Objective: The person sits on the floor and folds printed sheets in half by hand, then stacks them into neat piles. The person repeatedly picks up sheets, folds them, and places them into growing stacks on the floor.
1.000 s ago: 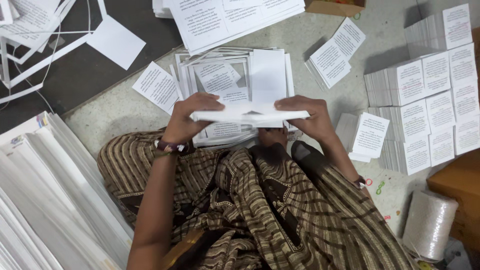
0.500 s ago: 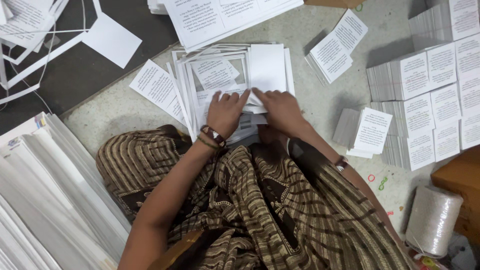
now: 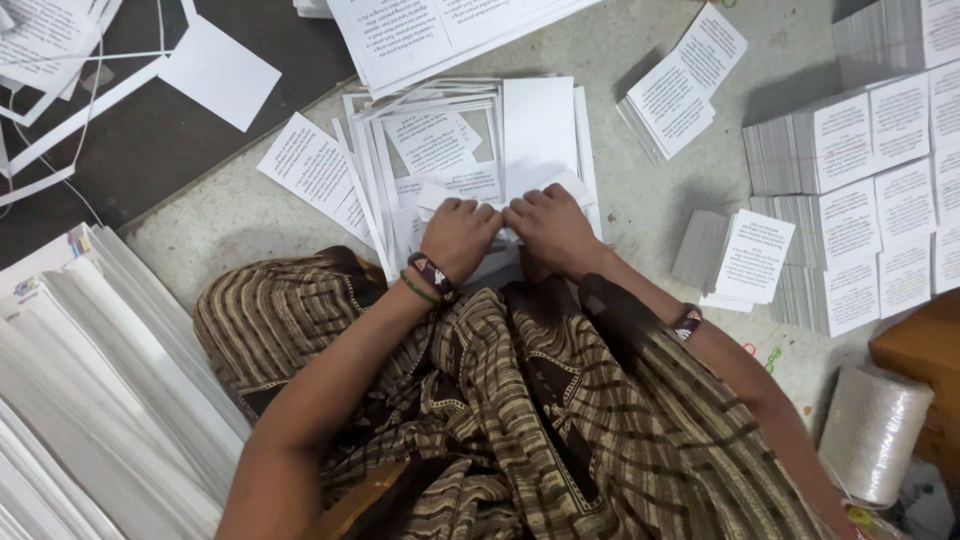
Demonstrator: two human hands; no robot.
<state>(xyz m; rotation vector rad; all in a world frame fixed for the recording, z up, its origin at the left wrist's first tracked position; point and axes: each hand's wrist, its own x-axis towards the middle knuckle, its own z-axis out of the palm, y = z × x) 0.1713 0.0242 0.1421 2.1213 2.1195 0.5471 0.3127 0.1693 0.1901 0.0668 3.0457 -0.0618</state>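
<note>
I'm seeing both hands pressing down side by side at frame centre. Left hand is lying knuckles-up, fingers curled and clenched onto the small folded white paper sheet under it. Right hand is sitting just at its 3 o'clock, touching it, fingers likewise bent and gripping the same sheet's edge. The sheet is sticking out at 12 o'clock from the knuckles, resting on top of the messy stack of white cut paper frames and printed leaflets on the grey speckled floor.

Left wrist is wearing a dark beaded bracelet beside a thin green bangle; I can't tell what the dark band on the right forearm is. A brown striped patterned garment is filling the lower frame at 6 o'clock.

Around the hands:
- blank white rectangular card lying on the stack at 12 o'clock
- small bundle of printed white slips at 1 o'clock, well apart
- loose bundle of printed slips at 3 o'clock, near the right forearm
- tall grey-edged piles of printed slips at 2 to 3 o'clock, packed against each other
- white roll of wound thread at 4 o'clock
- fanned pile of large white sheets at 8 o'clock
- dark mat with white paper offcut strips at 10 o'clock
- large printed sheet at the 12 o'clock edge
</note>
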